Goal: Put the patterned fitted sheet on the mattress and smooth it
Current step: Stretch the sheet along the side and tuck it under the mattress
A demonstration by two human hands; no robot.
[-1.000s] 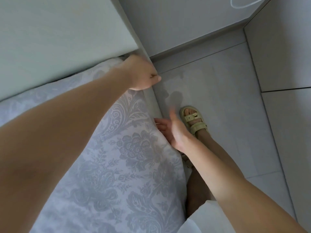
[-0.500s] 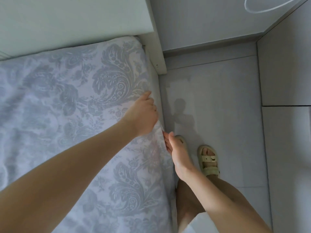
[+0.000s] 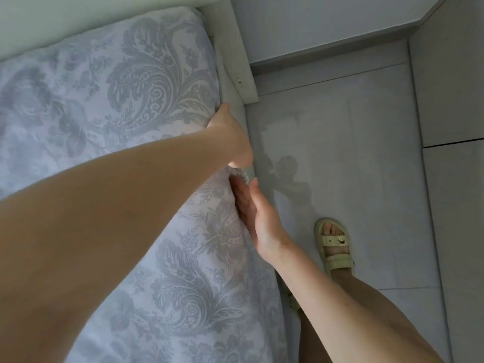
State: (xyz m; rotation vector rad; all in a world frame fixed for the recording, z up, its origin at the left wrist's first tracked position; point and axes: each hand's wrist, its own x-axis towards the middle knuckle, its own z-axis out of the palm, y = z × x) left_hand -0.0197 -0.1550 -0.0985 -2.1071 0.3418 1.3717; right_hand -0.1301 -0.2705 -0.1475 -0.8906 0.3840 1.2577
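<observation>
1. Pale grey tiled floor (image 3: 366,153) fills the frame from 1 to 5 o'clock; a grey wall (image 3: 301,22) with a skirting closes it off at 12 to 1 o'clock
2. White bed frame (image 3: 243,74): its post stands at 12 o'clock, and a pale headboard panel runs off toward 10 o'clock
3. Patterned fitted sheet (image 3: 117,87), pale lilac-grey with darker floral scrolls, covers the bed from 6 round to 11 o'clock. It lies over the mattress, which is hidden beneath it. The top is mostly flat with soft ripples, and the corner by the post is covered
4. Left hand (image 3: 230,134) sits near frame centre at the sheet's floor-side edge, arm coming in from 8 o'clock across the bed. The thumb points to 12 o'clock and the fingers curl down over the side, out of sight. Its grip is closed round a small gather of sheet that sticks out at the hand's 6 o'clock
5. Right hand (image 3: 259,221) is just at 5 o'clock of the left, arm entering from 5 o'clock. Its grip is spread: fingers (image 3: 239,197) straight and together, laid flat against the sheet's side, thumb tip touching the gather
6. Whether the two hands touch each other cannot be told
7. Pale yellow-green sandal (image 3: 336,247) on a bare foot stands on the floor at 4 o'clock, beside the bed; a shadow (image 3: 285,169) lies on the tiles at 3 o'clock of the hands
</observation>
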